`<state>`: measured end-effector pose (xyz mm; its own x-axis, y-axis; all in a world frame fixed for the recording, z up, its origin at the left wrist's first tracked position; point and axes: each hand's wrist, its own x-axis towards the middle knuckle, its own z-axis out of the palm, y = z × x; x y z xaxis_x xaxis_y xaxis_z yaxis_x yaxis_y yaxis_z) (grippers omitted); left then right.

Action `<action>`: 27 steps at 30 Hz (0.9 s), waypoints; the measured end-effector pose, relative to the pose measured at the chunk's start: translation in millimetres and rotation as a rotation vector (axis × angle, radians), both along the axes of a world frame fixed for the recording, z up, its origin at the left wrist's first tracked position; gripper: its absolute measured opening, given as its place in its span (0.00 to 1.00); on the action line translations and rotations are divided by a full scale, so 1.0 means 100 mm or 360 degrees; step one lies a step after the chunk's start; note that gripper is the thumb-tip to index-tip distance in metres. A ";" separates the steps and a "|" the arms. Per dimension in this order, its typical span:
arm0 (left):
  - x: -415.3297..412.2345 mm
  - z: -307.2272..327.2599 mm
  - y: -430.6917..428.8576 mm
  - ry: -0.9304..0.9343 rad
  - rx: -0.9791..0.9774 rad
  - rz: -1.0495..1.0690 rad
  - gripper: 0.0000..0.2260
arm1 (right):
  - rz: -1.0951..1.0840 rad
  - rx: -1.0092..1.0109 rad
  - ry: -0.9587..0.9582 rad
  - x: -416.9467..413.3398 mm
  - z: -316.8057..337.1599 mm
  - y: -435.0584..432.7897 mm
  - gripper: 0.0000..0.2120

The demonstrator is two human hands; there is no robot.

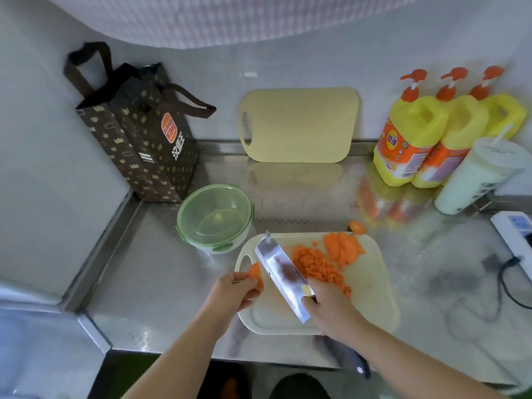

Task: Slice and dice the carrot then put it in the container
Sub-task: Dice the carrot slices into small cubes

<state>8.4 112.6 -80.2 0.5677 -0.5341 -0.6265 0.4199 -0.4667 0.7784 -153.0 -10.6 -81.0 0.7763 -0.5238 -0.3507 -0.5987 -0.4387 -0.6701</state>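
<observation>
A pale cutting board [365, 286] lies on the steel counter. On it are a heap of diced carrot [316, 266] and a few long carrot slices [344, 249]. My left hand [233, 292] holds a carrot piece [254, 272] at the board's left edge. My right hand [331, 306] grips a cleaver [280, 272] by the blade's heel; the wide blade lies tilted between the carrot piece and the dice. Left of the board stands a round container [214, 217] with a green rim, its green lid on. One carrot end [357, 227] lies off the board's far edge.
A brown paper bag [138, 133] stands at the back left. A second cutting board [299, 125] leans on the wall. Three yellow pump bottles [431, 139] and a white lidded cup [478, 177] fill the back right. A power strip [515, 237] with cable lies right.
</observation>
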 end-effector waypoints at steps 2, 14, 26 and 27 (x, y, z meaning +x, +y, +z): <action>-0.05 -0.05 0.06 -0.0003 0.0051 0.0016 0.03 | 0.0025 0.0006 0.0072 0.03 -0.04 0.08 0.11; -0.31 -0.23 -0.23 -0.0381 0.0231 -0.0142 0.09 | -0.0199 -0.0232 0.0074 -0.14 0.08 -0.14 0.10; -0.33 -0.35 -0.29 -0.0859 0.0540 -0.0384 0.14 | 0.0066 -0.0533 0.0126 -0.13 0.12 0.21 0.04; -0.34 -0.35 -0.29 -0.0863 0.0521 -0.0391 0.14 | 0.0069 -0.0550 0.0152 -0.12 0.11 0.23 0.07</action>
